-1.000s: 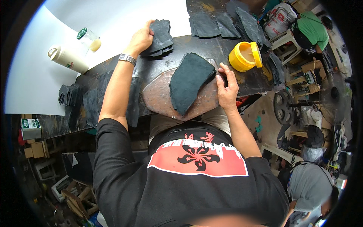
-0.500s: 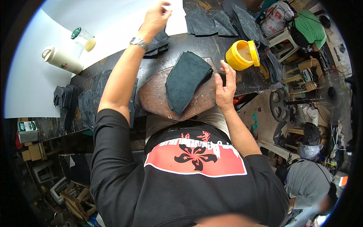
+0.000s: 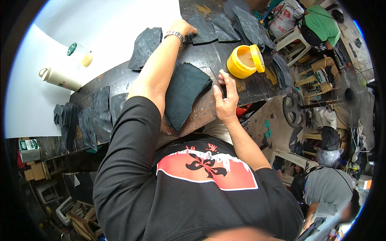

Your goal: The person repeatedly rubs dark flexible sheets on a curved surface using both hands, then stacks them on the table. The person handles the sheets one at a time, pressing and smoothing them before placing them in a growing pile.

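At the far side of the table my left hand (image 3: 183, 28) reaches the left edge of a group of dark grey sheet pieces (image 3: 203, 31). Its fingertips are partly hidden, so a grip cannot be made out. My right hand (image 3: 228, 99) is raised beside the board, thumb and fingers apart, with a dark patch between them that I cannot make out. A stack of black, leather-like pieces (image 3: 185, 96) lies on a worn brown board (image 3: 204, 110) over my lap, left of that hand. Beyond the hand stands an open yellow jar (image 3: 238, 66) of tan paste, its lid tipped right.
More dark pieces lie at my left (image 3: 100, 110) and beyond my left forearm (image 3: 144, 46). A cream bottle (image 3: 60, 79) and a green-lidded jar (image 3: 80, 55) are on white sheeting. To the right are a fan (image 3: 349, 94), a person in green (image 3: 321, 24) and one in grey (image 3: 327, 193).
My left hand has come down from above the white sheeting to the edge of the dark pieces. My right hand keeps nearly the same pose. The whole view has shifted slightly.
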Action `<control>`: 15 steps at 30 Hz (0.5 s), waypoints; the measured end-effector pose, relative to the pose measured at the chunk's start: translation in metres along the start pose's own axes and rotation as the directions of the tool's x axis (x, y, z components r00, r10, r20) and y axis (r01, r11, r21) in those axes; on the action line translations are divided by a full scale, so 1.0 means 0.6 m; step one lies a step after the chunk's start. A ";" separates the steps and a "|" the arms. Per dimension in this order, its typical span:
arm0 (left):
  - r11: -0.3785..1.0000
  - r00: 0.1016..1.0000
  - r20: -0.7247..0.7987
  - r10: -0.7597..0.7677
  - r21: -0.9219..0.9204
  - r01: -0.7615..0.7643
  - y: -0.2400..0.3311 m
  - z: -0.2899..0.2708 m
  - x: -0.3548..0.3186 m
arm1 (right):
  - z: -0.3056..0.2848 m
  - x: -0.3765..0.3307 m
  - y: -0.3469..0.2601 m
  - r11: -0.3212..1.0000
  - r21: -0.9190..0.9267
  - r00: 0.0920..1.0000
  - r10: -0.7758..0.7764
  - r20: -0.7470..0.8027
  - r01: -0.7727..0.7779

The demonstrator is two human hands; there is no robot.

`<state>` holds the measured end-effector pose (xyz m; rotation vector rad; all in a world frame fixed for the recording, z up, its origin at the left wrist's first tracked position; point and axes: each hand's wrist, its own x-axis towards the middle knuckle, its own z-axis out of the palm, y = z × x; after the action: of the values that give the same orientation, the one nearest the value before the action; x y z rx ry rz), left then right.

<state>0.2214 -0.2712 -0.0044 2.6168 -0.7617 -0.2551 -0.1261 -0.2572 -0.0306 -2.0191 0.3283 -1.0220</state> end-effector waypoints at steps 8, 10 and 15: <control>0.990 0.968 -0.251 0.023 -0.130 -0.058 -0.001 0.018 -0.015 | -0.002 0.001 -0.002 1.000 0.004 1.000 0.001 -0.003 -0.001; 0.965 0.971 -0.219 0.097 -0.218 -0.146 -0.019 0.001 -0.017 | -0.001 0.000 -0.001 1.000 0.011 1.000 0.005 -0.002 -0.005; 0.785 0.946 -0.314 0.084 -0.564 -0.257 -0.105 -0.079 -0.057 | -0.001 -0.002 0.003 0.999 0.036 0.999 0.037 0.032 -0.039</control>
<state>0.2357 -0.1885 0.0141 1.9101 -0.6778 -0.0587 -0.1273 -0.2579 -0.0325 -1.9866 0.3276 -0.9653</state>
